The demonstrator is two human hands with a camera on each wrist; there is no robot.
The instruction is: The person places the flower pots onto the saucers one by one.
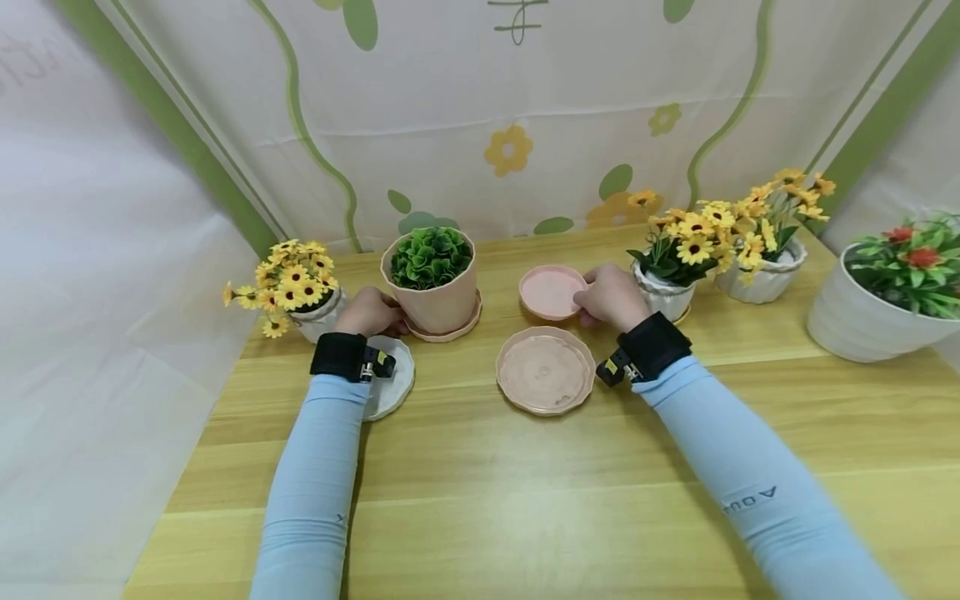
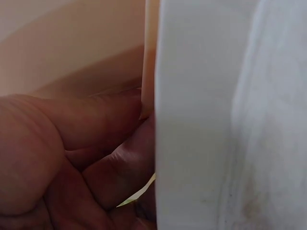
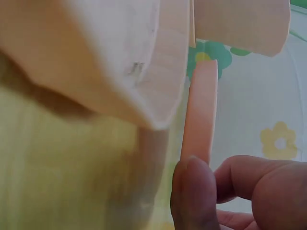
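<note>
My left hand (image 1: 369,312) pinches the rim of the peach saucer (image 1: 457,333) beneath a peach pot (image 1: 438,310) of green leaves (image 1: 431,257). In the left wrist view, thumb and finger meet at that saucer's edge (image 2: 149,72), beside a white saucer (image 2: 201,120). My right hand (image 1: 613,296) pinches a small pink saucer (image 1: 552,292) by its right rim. It appears slightly raised above the table; the right wrist view has it edge-on (image 3: 200,110). In front of it lies a larger peach saucer (image 1: 544,369) with dark marks inside.
A white pot (image 1: 318,321) of yellow flowers (image 1: 296,283) stands left of my left hand. White pots (image 1: 663,298) (image 1: 761,279) with yellow flowers stand beyond my right hand. Farther right is a large white pot (image 1: 862,308) with red flowers. A patterned cloth (image 1: 450,125) hangs behind the wooden table (image 1: 480,500).
</note>
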